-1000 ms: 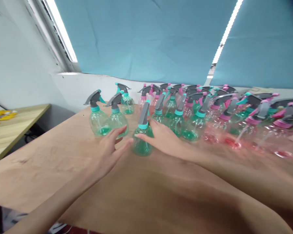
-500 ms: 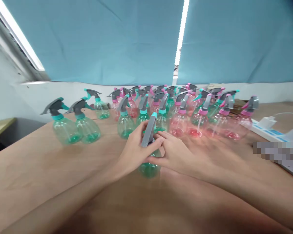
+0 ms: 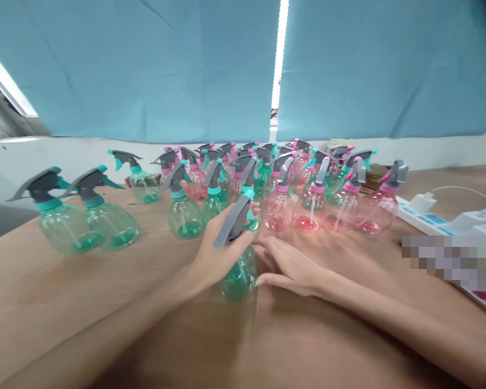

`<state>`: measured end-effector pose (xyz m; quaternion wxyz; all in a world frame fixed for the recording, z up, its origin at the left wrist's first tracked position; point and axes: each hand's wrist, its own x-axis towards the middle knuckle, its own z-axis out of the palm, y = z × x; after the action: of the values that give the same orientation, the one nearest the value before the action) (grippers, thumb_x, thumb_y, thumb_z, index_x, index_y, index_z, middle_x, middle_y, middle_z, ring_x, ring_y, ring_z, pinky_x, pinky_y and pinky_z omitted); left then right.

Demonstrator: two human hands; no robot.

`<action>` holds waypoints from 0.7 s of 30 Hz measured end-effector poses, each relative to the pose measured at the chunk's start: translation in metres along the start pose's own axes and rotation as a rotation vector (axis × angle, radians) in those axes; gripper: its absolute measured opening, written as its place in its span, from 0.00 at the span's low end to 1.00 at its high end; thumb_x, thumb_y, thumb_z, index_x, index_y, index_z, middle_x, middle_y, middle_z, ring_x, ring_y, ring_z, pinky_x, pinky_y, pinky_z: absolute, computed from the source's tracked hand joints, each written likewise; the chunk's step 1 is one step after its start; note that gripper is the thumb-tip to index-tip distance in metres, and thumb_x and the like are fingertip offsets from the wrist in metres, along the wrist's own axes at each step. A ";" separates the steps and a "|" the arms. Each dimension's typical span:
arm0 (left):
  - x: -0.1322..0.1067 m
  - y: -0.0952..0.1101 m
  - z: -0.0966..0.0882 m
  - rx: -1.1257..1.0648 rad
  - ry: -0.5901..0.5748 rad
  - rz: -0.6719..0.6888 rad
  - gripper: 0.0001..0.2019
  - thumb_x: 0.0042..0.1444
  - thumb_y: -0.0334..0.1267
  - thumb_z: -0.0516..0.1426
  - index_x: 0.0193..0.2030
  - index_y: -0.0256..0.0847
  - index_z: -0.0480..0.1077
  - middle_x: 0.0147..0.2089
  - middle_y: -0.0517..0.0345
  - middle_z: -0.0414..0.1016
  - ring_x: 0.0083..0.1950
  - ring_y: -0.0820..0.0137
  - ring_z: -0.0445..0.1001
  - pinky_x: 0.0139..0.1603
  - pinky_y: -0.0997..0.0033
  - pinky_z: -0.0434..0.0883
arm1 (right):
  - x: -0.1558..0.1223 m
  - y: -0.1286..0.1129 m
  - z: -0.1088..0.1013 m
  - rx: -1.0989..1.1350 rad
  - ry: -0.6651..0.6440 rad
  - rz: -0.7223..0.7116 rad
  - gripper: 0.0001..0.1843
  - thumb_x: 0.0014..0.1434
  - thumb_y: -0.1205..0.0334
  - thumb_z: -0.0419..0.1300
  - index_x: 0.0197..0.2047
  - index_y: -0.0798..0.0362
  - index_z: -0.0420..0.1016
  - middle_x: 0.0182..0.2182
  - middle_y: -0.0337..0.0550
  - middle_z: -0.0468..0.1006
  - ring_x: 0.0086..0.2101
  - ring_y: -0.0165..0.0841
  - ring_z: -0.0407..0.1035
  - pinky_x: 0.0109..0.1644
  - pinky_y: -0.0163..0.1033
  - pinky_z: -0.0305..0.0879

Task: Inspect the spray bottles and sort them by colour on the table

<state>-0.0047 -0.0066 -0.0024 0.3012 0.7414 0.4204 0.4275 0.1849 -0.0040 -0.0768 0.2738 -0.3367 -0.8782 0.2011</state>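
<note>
A green spray bottle [image 3: 238, 278] with a grey trigger head stands on the wooden table [image 3: 65, 292] in front of me. My left hand [image 3: 218, 251] is wrapped round its neck and trigger head. On the bottle's right side rests my right hand [image 3: 289, 265], fingers curved against the body. Just behind stand several more green spray bottles [image 3: 184, 213] and pink spray bottles [image 3: 308, 208], crowded together. Two further green bottles [image 3: 87, 219] stand apart at the left.
A white power strip [image 3: 433, 219] with plugs and a cable lies at the right. A blurred-out object [image 3: 449, 259] sits near the right edge. Blue blinds [image 3: 166, 65] hang behind the table, over a white sill.
My left hand has closed round the green bottle's head, and the bottle has come a little nearer to me. My right hand has slid down to the bottle's side. The view swung right.
</note>
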 end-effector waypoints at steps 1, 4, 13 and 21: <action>0.000 0.000 -0.003 0.016 -0.001 -0.003 0.14 0.53 0.32 0.52 0.46 0.44 0.70 0.40 0.59 0.74 0.43 0.65 0.75 0.51 0.59 0.72 | -0.001 0.007 0.002 -0.018 -0.021 0.011 0.37 0.62 0.38 0.55 0.63 0.57 0.60 0.60 0.58 0.68 0.58 0.46 0.64 0.60 0.54 0.61; 0.001 -0.001 -0.012 0.069 -0.004 -0.028 0.14 0.54 0.34 0.52 0.47 0.46 0.70 0.33 0.61 0.72 0.38 0.64 0.74 0.46 0.59 0.72 | -0.002 0.019 0.005 -0.081 -0.105 0.036 0.36 0.63 0.39 0.54 0.64 0.57 0.62 0.63 0.57 0.66 0.61 0.46 0.60 0.63 0.54 0.59; 0.002 -0.002 -0.019 0.076 -0.064 -0.063 0.15 0.54 0.36 0.52 0.49 0.50 0.69 0.23 0.66 0.62 0.24 0.69 0.62 0.28 0.68 0.63 | 0.002 0.021 0.008 -0.085 -0.213 0.083 0.37 0.64 0.39 0.52 0.69 0.54 0.57 0.67 0.51 0.57 0.66 0.44 0.51 0.67 0.55 0.52; 0.006 -0.007 -0.021 0.025 -0.086 0.026 0.07 0.50 0.33 0.51 0.36 0.47 0.67 0.23 0.66 0.55 0.23 0.71 0.55 0.24 0.69 0.55 | 0.002 0.021 0.009 -0.044 -0.200 0.101 0.35 0.65 0.42 0.53 0.69 0.51 0.57 0.67 0.49 0.57 0.66 0.45 0.50 0.68 0.56 0.50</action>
<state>-0.0245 0.0039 0.0040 0.3043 0.7684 0.4024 0.3938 0.1885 0.0099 -0.0939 0.1667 -0.3648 -0.8872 0.2281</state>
